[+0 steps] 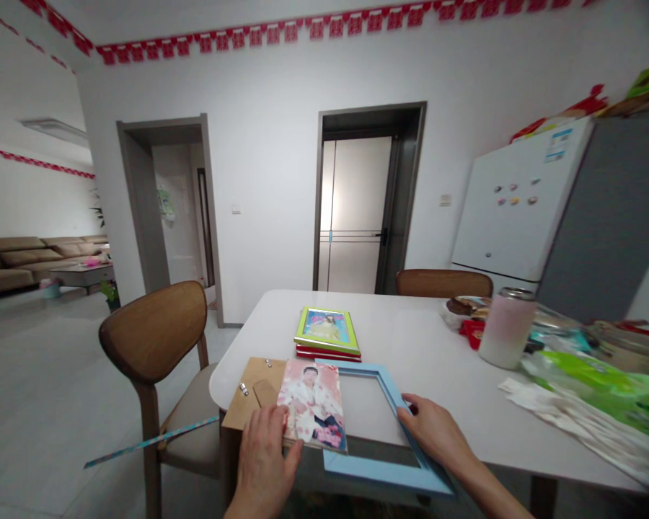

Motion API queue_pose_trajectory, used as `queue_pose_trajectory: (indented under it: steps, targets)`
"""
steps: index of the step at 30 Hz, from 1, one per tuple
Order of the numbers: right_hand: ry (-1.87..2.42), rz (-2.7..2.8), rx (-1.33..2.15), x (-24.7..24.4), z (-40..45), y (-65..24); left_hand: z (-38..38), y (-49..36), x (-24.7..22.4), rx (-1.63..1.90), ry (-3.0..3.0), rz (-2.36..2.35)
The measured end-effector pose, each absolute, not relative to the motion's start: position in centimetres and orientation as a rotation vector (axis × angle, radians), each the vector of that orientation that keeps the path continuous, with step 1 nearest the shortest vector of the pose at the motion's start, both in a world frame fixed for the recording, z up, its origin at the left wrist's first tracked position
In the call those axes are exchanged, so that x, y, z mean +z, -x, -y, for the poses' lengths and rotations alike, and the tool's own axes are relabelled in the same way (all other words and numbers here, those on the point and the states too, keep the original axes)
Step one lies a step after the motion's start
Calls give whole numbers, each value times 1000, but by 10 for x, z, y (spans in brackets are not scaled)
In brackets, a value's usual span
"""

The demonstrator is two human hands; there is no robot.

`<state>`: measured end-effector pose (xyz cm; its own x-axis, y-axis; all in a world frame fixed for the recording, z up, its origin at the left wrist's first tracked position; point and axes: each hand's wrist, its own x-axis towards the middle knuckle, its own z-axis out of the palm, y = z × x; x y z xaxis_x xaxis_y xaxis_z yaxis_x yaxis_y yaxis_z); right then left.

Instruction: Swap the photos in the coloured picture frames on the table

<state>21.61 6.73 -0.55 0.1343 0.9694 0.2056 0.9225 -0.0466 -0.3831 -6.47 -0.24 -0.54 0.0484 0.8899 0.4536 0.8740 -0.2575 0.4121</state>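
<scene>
A portrait photo (314,404) lies partly over a brown backing board (249,389) with small metal clips, at the near edge of the white table. My left hand (265,450) is closed at the photo's lower left corner, thumb near its bottom edge and fingers over the board. To the right, a light blue picture frame (376,472) overhangs the table edge, its middle see-through. My right hand (435,432) grips its right side, the thumb on top. The photo covers part of the frame's left side.
Behind the photo, a green picture frame (327,328) is stacked on a red one (329,352). A pink-white tumbler (507,328), white gloves (567,414) and a green packet (616,389) occupy the table's right side. A wooden chair (159,331) stands at left.
</scene>
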Motion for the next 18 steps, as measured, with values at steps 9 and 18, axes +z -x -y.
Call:
queue_pose_trajectory:
  steps: [9,18]
  targets:
    - [1921,1825,134,-5,-63,-212,-14,33,-6,737,-2409,-1623]
    - [1382,1423,1014,16,-39,-147,-23,23,18,1596,-1382,-1182]
